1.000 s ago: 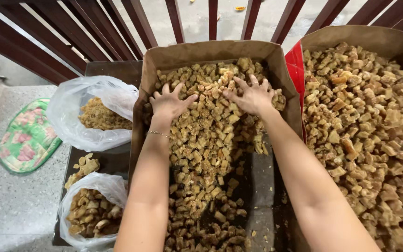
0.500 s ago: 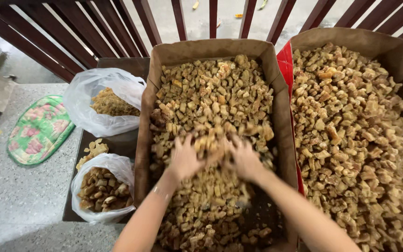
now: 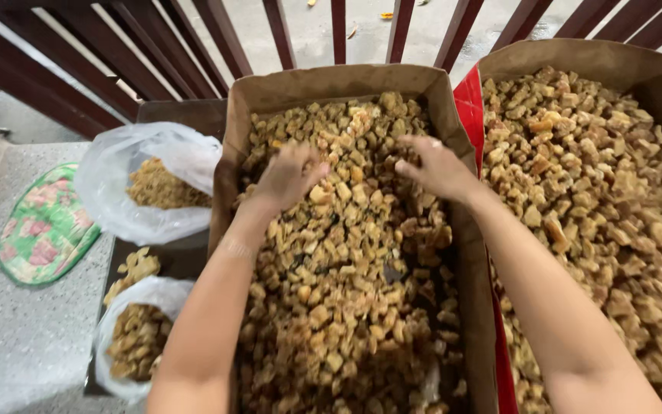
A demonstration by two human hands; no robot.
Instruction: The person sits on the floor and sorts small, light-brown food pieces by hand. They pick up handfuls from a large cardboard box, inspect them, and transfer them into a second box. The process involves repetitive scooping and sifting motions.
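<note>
- Right, starting at the far left: a green floral mat point(image 3: 46, 224) lies flat on the speckled stone floor point(image 3: 17, 353), well apart from the action
- Next along, a dark tray point(image 3: 181, 257) carries two clear plastic bags; the upper bag point(image 3: 151, 184) gapes open with fine crumbly bits inside, and the lower bag point(image 3: 136, 337) holds bigger brown chunks, with a few loose pieces lying on the tray just above it
- Now the centre box point(image 3: 346, 80), brown cardboard, filled with golden-brown chunks point(image 3: 346, 307) that heap highest at the far end
- The left hand point(image 3: 285, 178) is down on that heap, fingers curled loosely with some chunks under the palm; whether it truly grips any, I cannot tell
- The right hand point(image 3: 437, 167) sits just across from it, fingers bent and half closed on the pile, touching pieces rather than clearly pinching one
- Risk here, as I judge it: the heap sits close to the box's side walls, so a broad rake of either hand could push chunks over the edge onto the tray or down the gap beside the red liner point(image 3: 470, 103)
- The pieces look brittle too; pressing hard could crumble them
- Far right, a second box point(image 3: 576, 57) is loaded with the same chunks, piled up to its rim, so a knock from the right forearm could spill some
- Behind everything, dark red railings point(image 3: 285, 31)
</note>
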